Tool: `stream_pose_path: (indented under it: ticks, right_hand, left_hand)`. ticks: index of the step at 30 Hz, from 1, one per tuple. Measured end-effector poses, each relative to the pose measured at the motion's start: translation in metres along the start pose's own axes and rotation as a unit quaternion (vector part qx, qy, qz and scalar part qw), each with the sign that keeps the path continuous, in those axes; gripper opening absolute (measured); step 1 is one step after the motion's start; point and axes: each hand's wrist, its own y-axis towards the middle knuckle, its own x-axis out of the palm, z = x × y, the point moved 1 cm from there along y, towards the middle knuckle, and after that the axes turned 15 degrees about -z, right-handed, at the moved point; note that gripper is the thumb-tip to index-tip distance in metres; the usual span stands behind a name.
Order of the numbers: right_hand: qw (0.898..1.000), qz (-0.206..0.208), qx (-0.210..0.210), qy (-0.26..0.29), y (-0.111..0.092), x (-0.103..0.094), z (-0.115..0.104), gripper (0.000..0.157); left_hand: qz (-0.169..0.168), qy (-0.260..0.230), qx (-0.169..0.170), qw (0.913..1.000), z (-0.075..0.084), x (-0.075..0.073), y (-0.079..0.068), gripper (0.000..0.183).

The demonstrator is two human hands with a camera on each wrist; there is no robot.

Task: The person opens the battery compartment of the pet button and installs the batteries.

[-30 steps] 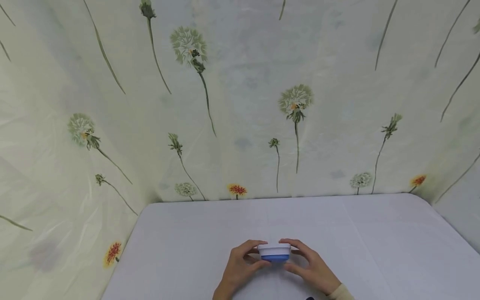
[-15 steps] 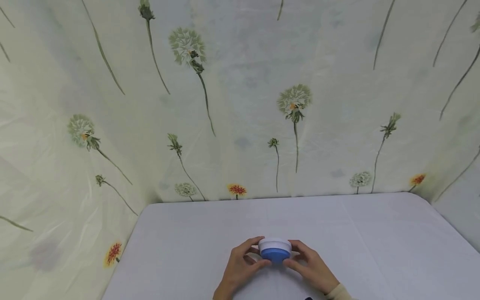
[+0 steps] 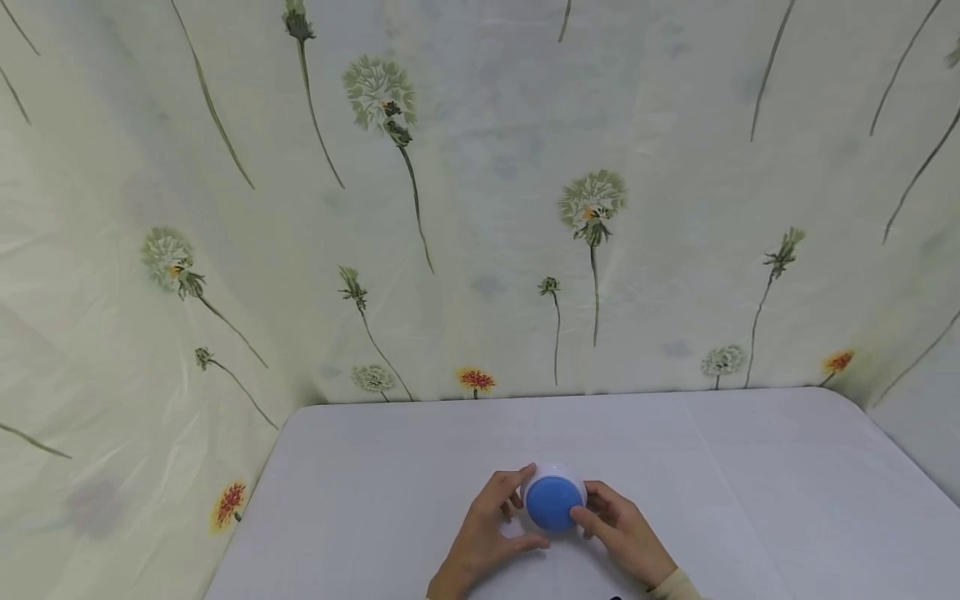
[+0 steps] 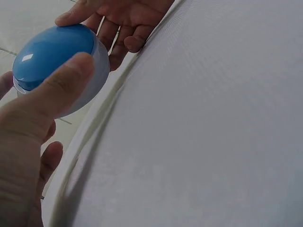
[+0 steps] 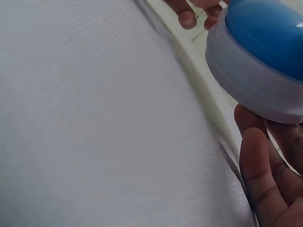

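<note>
A round white case with a glossy, domed blue face (image 3: 553, 503) is held up over the white table, its blue side turned toward the head camera. My right hand (image 3: 626, 533) pinches its right side, thumb on the blue face and fingers behind the white body. My left hand (image 3: 486, 529) is spread around the left side. Its index fingertip meets the white rim at the upper left, and its thumb (image 3: 528, 543) stands apart just below the case. In the left wrist view, that thumb overlaps the blue dome (image 4: 52, 52). The right wrist view shows the smooth white body (image 5: 246, 75) side-on.
A white cloth covers the table (image 3: 360, 475), which has rounded far corners. Behind it and along the left hangs a pale curtain (image 3: 480, 208) printed with dandelions. A light sleeve (image 3: 677, 585) shows at my right wrist.
The case has tipped from side-on until its blue face points at the head camera. My left thumb has come away from it, while the right thumb has moved up onto the blue face.
</note>
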Motion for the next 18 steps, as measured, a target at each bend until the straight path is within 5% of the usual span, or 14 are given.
stream_pose_path:
  ticks: [8,14,18]
  right_hand:
    - [0.999,-0.033,0.028,0.006,0.0018,0.0018,-0.0029,0.048]
    - [0.996,-0.081,-0.043,0.024,-0.0015,0.0025,-0.0011,0.077]
    - [0.994,-0.079,-0.08,-0.007,-0.0023,0.0022,0.0014,0.083]
  left_hand:
    - [-0.012,0.019,-0.019,0.9996,-0.0014,-0.001,-0.0029,0.084]
    - [0.0,0.008,-0.037,0.9993,-0.0016,-0.002,-0.0023,0.083]
    - [0.003,-0.011,-0.04,0.9991,-0.0033,-0.0002,-0.0014,0.079]
